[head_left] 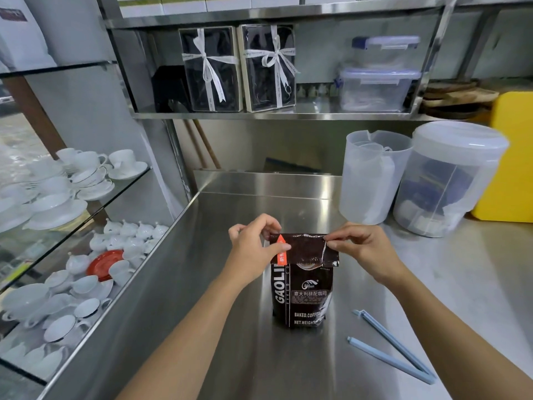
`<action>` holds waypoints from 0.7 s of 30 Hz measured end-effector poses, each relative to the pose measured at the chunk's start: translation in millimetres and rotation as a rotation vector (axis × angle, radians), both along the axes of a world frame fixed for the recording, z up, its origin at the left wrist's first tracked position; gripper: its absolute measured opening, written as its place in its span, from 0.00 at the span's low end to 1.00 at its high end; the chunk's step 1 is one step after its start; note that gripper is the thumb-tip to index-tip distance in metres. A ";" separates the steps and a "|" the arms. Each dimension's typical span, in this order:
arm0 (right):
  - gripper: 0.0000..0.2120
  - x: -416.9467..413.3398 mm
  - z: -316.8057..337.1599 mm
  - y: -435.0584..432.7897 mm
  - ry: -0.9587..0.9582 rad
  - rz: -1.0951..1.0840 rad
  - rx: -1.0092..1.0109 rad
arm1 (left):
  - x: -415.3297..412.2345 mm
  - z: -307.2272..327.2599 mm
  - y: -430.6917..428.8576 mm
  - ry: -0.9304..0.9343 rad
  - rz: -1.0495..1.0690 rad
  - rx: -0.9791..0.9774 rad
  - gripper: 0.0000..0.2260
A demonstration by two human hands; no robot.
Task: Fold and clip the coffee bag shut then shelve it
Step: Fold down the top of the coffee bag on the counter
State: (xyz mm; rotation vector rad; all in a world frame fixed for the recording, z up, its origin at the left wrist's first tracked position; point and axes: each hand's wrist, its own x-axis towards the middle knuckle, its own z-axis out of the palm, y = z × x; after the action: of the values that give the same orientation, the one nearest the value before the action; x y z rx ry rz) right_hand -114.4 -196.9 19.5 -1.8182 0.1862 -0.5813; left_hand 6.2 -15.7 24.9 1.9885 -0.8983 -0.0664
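Observation:
A dark brown coffee bag (301, 295) with white lettering stands upright on the steel counter (230, 327). Its top is folded over toward me. My left hand (253, 249) pinches the fold's left end, by an orange sticker. My right hand (360, 249) pinches the right end. A light blue bag clip (395, 350) lies spread open in a V on the counter, right of the bag and apart from both hands. The steel shelf (288, 115) hangs above the back of the counter.
Two translucent plastic tubs (372, 180) (450, 183) and a yellow container (510, 160) stand at the back right. On the shelf are two ribboned boxes (239, 67) and lidded plastic boxes (377, 88). Glass shelves with white cups and saucers (72, 197) are at left.

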 end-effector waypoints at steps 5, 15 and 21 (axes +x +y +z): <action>0.16 4.7 2.3 5.4 0.034 -0.049 0.093 | 1.0 5.0 -4.0 -0.020 -0.035 0.026 0.06; 0.03 6.6 17.6 9.3 0.147 -0.053 -0.476 | -7.0 11.3 -15.1 -0.516 -0.156 0.154 0.02; 0.02 7.4 12.5 13.0 0.057 -0.053 -0.595 | -12.1 11.8 -30.1 -0.674 -0.191 0.133 0.06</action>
State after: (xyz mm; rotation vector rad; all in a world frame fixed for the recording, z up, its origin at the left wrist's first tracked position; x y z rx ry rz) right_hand -107.0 -183.9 32.1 -2.4131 0.1047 -0.6685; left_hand -6.0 -45.8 36.8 2.0680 -1.5423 0.4736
